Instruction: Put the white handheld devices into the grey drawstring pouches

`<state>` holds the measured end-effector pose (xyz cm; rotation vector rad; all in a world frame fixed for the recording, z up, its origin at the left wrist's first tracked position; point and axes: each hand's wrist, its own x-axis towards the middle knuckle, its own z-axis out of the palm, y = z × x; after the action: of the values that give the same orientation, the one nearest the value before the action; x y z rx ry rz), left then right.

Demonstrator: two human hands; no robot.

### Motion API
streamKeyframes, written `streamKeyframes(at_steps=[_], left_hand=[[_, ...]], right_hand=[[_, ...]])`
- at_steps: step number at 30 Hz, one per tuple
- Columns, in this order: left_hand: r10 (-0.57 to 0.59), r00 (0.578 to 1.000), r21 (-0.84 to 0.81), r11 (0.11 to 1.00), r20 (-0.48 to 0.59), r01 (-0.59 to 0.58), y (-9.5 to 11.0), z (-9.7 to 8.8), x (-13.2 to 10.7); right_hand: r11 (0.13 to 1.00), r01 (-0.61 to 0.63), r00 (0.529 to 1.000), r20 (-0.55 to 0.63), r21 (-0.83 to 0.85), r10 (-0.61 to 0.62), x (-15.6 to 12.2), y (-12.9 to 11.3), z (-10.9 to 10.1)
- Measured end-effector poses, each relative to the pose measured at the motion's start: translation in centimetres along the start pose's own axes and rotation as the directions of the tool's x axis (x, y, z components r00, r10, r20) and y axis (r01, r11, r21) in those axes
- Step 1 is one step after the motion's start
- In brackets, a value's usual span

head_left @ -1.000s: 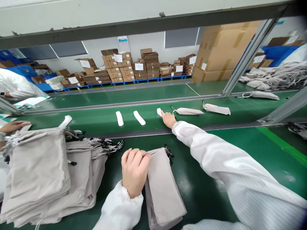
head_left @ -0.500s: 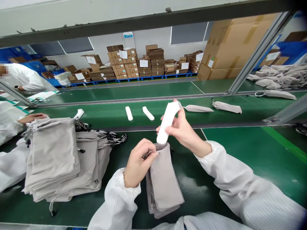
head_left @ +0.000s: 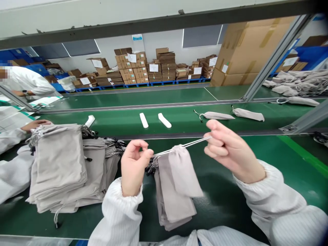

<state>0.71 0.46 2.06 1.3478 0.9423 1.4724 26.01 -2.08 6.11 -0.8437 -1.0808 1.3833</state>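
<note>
A grey drawstring pouch (head_left: pixel 185 171) hangs in the air, its neck gathered on a taut white drawstring (head_left: pixel 189 144). My left hand (head_left: pixel 135 164) pinches one end of the cord, and my right hand (head_left: pixel 228 147) grips the other end. The white curved device is out of sight; the cloth may be covering it. Just behind and below the hanging pouch lies a small stack of flat grey pouches (head_left: pixel 173 205) on the green table. Their dark cord ends bunch close to my left hand.
Larger piles of grey pouches (head_left: pixel 60 157) stand at left, beside a co-worker's hand (head_left: pixel 38 124). White curved devices (head_left: pixel 164 120) and filled pouches (head_left: pixel 248 114) lie on the green conveyor (head_left: pixel 123 121). A metal post (head_left: pixel 274 58) rises at right. Another person (head_left: pixel 33 80) works across the line.
The white device left my right hand and is no longer visible. Both hands have moved apart, pulling a pouch's drawstring tight. Items on the conveyor have shifted slightly to the right.
</note>
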Motion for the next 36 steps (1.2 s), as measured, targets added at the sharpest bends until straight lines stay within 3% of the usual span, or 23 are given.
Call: streamKeyframes(at_steps=[2, 3, 5, 6, 7, 8, 10, 11, 12, 15, 18, 22, 24, 25, 26, 28, 30, 31, 33, 36], left_hand=[[0.049, 0.995, 0.148, 0.987, 0.089, -0.062, -0.5, -0.2, 0.0], [0.089, 0.986, 0.259, 0.958, 0.139, -0.123, -0.8, -0.3, 0.0], [0.175, 0.953, 0.476, 0.835, 0.246, -0.276, -1.7, -0.6, -0.2], [0.203, 0.931, 0.565, 0.749, 0.302, -0.347, -2.2, -0.8, -0.2], [0.213, 0.909, 0.632, 0.662, 0.357, -0.403, -2.7, -1.0, -0.3], [0.216, 0.891, 0.68, 0.583, 0.399, -0.446, -3.1, -1.2, -0.3], [0.224, 0.867, 0.74, 0.452, 0.446, -0.498, -3.7, -1.6, -0.2], [0.233, 0.858, 0.756, 0.407, 0.458, -0.514, -3.8, -1.7, -0.1], [0.247, 0.849, 0.762, 0.374, 0.467, -0.528, -3.9, -1.7, -0.1], [0.283, 0.82, 0.764, 0.306, 0.497, -0.569, -3.8, -1.5, 0.3], [0.318, 0.782, 0.746, 0.254, 0.536, -0.615, -3.7, -1.3, 0.7], [0.369, 0.677, 0.639, 0.238, 0.637, -0.731, -3.5, -1.8, 1.1], [0.36, 0.636, 0.554, 0.313, 0.682, -0.771, -3.2, -2.0, 1.1], [0.344, 0.64, 0.519, 0.384, 0.687, -0.764, -3.0, -2.1, 1.0], [0.319, 0.666, 0.496, 0.472, 0.675, -0.729, -2.7, -2.1, 0.8], [0.23, 0.757, 0.472, 0.661, 0.612, -0.583, -2.2, -1.7, 0.5], [0.125, 0.84, 0.445, 0.802, 0.527, -0.399, -1.6, -1.1, 0.1], [0.08, 0.868, 0.426, 0.847, 0.489, -0.318, -1.3, -0.7, -0.1], [0.03, 0.904, 0.373, 0.905, 0.427, -0.206, -0.8, 0.3, -0.4], [0.02, 0.936, 0.275, 0.954, 0.352, -0.123, -0.5, 1.6, -0.7]], right_hand=[[0.986, 0.161, 0.976, -0.14, -0.04, -0.165, 0.7, -1.5, -0.6], [0.955, 0.279, 0.934, -0.204, -0.098, -0.294, 1.5, -1.9, -1.0], [0.81, 0.511, 0.764, -0.28, -0.287, -0.581, 4.0, -2.0, -1.8], [0.713, 0.57, 0.672, -0.268, -0.408, -0.69, 5.6, -1.6, -2.2], [0.619, 0.573, 0.615, -0.218, -0.537, -0.758, 7.4, -1.0, -2.5], [0.534, 0.521, 0.619, -0.136, -0.666, -0.773, 9.4, -0.2, -2.8], [0.373, 0.331, 0.768, 0.017, -0.867, -0.64, 13.3, 2.0, -3.0], [0.29, 0.23, 0.864, 0.058, -0.929, -0.499, 15.2, 3.2, -2.9], [0.249, 0.171, 0.917, 0.061, -0.953, -0.393, 16.9, 4.6, -2.8], [0.199, 0.034, 0.982, -0.004, -0.979, -0.19, 20.6, 8.3, -2.3], [0.174, -0.092, 0.992, -0.105, -0.981, -0.068, 22.4, 10.9, -2.4], [0.217, -0.094, 0.993, -0.107, -0.972, -0.052, 22.5, 11.5, -3.1], [0.278, -0.042, 0.995, -0.067, -0.96, -0.08, 21.6, 10.8, -3.3], [0.302, -0.015, 0.994, -0.048, -0.953, -0.1, 20.8, 10.3, -3.2], [0.354, 0.015, 0.992, -0.029, -0.935, -0.12, 19.8, 9.7, -2.9], [0.582, 0.098, 0.988, 0.009, -0.807, -0.154, 17.2, 8.5, -2.0], [0.851, 0.183, 0.982, 0.052, -0.492, -0.181, 13.8, 7.3, -0.7], [0.931, 0.208, 0.978, 0.066, -0.301, -0.197, 12.0, 6.8, 0.0], [0.969, 0.233, 0.971, 0.077, -0.08, -0.228, 8.5, 6.1, 1.1], [0.954, 0.281, 0.957, 0.099, -0.101, -0.271, 4.8, 5.9, 1.8]])
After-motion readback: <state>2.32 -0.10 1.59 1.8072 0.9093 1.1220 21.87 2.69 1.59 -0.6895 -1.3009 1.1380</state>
